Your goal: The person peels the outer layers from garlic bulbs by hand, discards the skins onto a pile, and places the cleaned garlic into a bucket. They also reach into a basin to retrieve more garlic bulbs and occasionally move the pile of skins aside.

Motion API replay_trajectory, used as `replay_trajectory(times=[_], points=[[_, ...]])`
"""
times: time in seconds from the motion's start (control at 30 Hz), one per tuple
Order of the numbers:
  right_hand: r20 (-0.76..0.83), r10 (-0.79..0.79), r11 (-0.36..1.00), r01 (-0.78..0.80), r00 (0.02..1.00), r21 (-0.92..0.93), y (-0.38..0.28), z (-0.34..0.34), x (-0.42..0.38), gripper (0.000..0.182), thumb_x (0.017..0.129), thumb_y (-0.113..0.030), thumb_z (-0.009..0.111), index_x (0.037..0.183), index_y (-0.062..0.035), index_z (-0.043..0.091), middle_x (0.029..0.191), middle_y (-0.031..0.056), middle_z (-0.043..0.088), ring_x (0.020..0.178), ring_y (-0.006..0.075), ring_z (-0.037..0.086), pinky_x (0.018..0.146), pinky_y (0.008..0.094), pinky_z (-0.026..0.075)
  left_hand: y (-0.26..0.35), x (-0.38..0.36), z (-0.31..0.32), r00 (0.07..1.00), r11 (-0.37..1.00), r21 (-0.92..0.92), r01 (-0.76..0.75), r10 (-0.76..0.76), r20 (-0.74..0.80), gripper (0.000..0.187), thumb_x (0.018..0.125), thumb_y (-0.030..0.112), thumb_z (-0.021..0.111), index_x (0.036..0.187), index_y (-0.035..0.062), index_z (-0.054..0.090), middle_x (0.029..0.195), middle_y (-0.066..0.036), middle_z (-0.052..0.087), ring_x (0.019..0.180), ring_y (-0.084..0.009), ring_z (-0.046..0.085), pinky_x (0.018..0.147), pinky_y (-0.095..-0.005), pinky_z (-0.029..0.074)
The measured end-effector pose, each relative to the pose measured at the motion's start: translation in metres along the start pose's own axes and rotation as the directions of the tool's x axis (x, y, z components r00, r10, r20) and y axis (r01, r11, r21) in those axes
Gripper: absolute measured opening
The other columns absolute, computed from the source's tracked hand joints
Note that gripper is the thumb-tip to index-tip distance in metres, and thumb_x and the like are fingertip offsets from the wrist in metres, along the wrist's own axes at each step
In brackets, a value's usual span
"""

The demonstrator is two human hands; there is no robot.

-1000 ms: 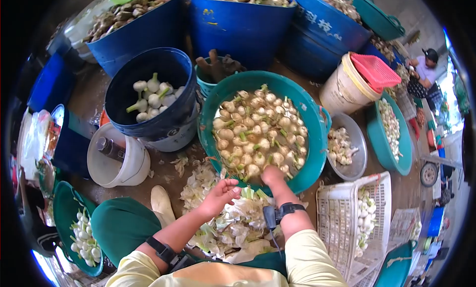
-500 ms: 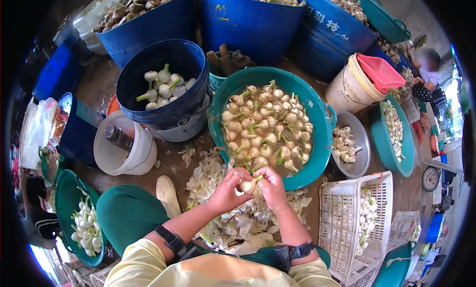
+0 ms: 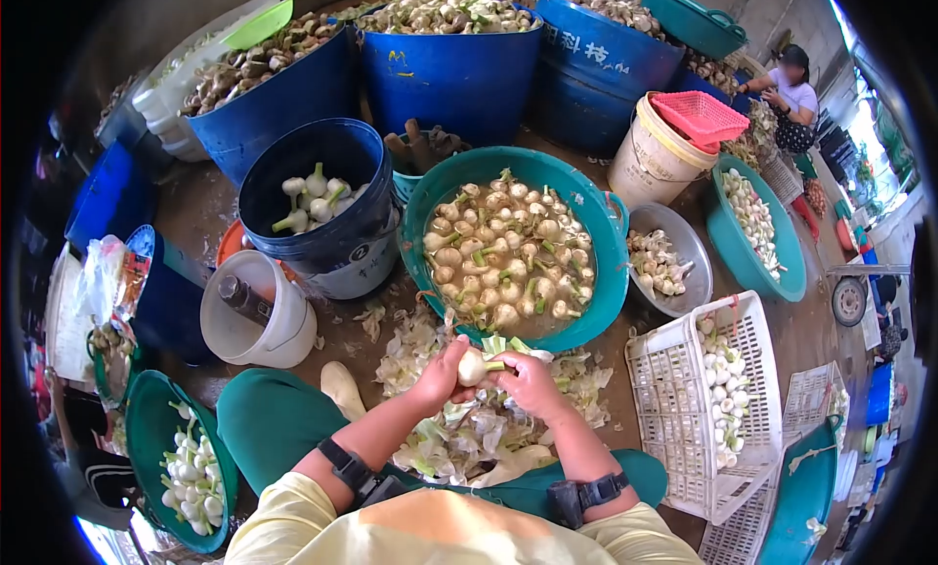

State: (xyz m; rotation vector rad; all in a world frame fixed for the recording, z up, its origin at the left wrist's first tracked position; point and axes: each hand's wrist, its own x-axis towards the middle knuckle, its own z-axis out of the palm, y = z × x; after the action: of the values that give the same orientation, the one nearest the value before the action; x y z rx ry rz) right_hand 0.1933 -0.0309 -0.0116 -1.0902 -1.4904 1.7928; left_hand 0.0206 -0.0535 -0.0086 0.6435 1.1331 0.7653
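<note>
On wet ground among tubs, left hand [image 3: 442, 375] and right hand [image 3: 528, 381], each grip closed on bulb [image 3: 472, 368].

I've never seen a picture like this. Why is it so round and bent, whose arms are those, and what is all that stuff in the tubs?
The picture comes from one small camera worn on a person's head, looking forward and down; its wide lens bends the edges. The arms at the bottom are that person's own. The left hand and right hand together grip one white onion bulb with green stalk over a heap of pale peeled skins on the ground. Straight ahead sits a round teal plastic basin full of bulbs in water. A dark blue bucket holds cleaned bulbs, and a white slotted plastic crate holds more. Large blue tubs stand behind. Another person sits far right.
</note>
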Motion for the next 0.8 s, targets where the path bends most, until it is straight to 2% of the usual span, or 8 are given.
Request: replay_trajectory(times=[0.07,0.13,0.2,0.27,0.37,0.47,0.63,0.8], points=[[-0.104,-0.293,0.699,0.138,0.95,-0.702,-0.002,-0.003,-0.002,0.017,0.079,-0.011,0.056,0.092,-0.0009,0.058,0.08,0.0088,0.058,0.073,0.0126,0.054,0.065,0.0288,0.044,-0.008,0.0,0.005,0.997,0.992,-0.127,-0.008,0.018,0.071,0.048,0.089,0.052,0.03,0.112,0.0106,0.039,0.086,-0.009,0.054,0.069,-0.0163,0.058,0.055,-0.0239,0.046],[-0.201,-0.364,0.691,0.119,0.91,-0.713,-0.006,0.0,-0.007,0.016,0.077,-0.011,0.055,0.09,-0.0017,0.058,0.076,0.013,0.057,0.07,0.0173,0.056,0.064,0.0304,0.043,-0.012,-0.008,0.013,0.983,0.961,-0.225,-0.161,0.177,0.052,0.047,0.088,0.048,0.039,0.116,0.0095,0.036,0.091,-0.009,0.055,0.078,-0.0162,0.058,0.06,-0.025,0.047],[-0.127,0.047,0.933,-0.089,0.991,-0.349,-0.031,0.007,-0.019,0.014,0.078,-0.01,0.052,0.086,0.0006,0.057,0.074,0.0147,0.058,0.068,0.0251,0.057,0.063,0.0316,0.043,-0.008,-0.012,0.01,0.906,0.775,0.473,-0.418,0.393,0.156,0.047,0.087,0.036,0.051,0.121,0.0078,0.034,0.094,-0.008,0.055,0.082,-0.0145,0.057,0.063,-0.025,0.046],[-0.107,0.003,0.97,-0.029,0.994,-0.242,-0.023,0.004,-0.02,0.012,0.077,-0.007,0.049,0.083,0.0014,0.056,0.073,0.0156,0.058,0.068,0.0303,0.056,0.062,0.0314,0.042,-0.004,-0.016,0.005,0.957,0.888,0.359,-0.286,0.244,0.16,0.047,0.084,0.025,0.058,0.121,0.0068,0.034,0.095,-0.008,0.054,0.085,-0.0126,0.056,0.066,-0.0241,0.046],[-0.237,-0.388,0.708,0.123,0.89,-0.695,-0.013,-0.015,-0.019,0.008,0.077,-0.008,0.052,0.081,-0.0047,0.06,0.074,0.0132,0.057,0.072,0.0294,0.055,0.065,0.0368,0.043,0.003,-0.021,0.0,0.927,0.966,0.069,-0.249,0.217,0.307,0.049,0.08,0.013,0.063,0.119,0.0057,0.034,0.096,-0.008,0.054,0.086,-0.013,0.056,0.068,-0.0251,0.046],[-0.182,-0.395,0.613,0.111,0.9,-0.782,0.0,-0.024,-0.016,0.007,0.077,-0.01,0.055,0.08,-0.0069,0.061,0.074,0.0126,0.054,0.077,0.0297,0.054,0.067,0.0393,0.043,-0.009,-0.017,0.003,0.925,0.97,0.014,-0.242,0.227,0.305,0.055,0.075,0.005,0.066,0.121,0.0046,0.035,0.099,-0.007,0.055,0.086,-0.013,0.056,0.07,-0.026,0.047],[-0.248,-0.43,0.396,-0.065,0.868,-0.916,0.016,-0.038,-0.01,0.007,0.074,-0.013,0.058,0.08,-0.0101,0.063,0.075,0.0077,0.055,0.08,0.0263,0.052,0.07,0.0372,0.041,-0.013,-0.016,0.004,0.921,0.952,0.051,-0.302,0.277,0.273,0.061,0.07,-0.003,0.066,0.122,0.0038,0.035,0.102,-0.005,0.054,0.09,-0.0112,0.055,0.074,-0.0255,0.046],[-0.05,-0.609,0.458,0.298,0.792,-0.838,-0.014,-0.001,-0.017,0.007,0.07,-0.015,0.063,0.077,-0.0125,0.064,0.07,0.0031,0.054,0.077,0.0232,0.05,0.069,0.0364,0.037,-0.013,-0.016,0.009,0.901,0.871,0.236,-0.43,0.431,0.051,0.058,0.068,-0.003,0.065,0.119,0.0017,0.038,0.102,-0.006,0.054,0.09,-0.0109,0.054,0.077,-0.0227,0.045]])
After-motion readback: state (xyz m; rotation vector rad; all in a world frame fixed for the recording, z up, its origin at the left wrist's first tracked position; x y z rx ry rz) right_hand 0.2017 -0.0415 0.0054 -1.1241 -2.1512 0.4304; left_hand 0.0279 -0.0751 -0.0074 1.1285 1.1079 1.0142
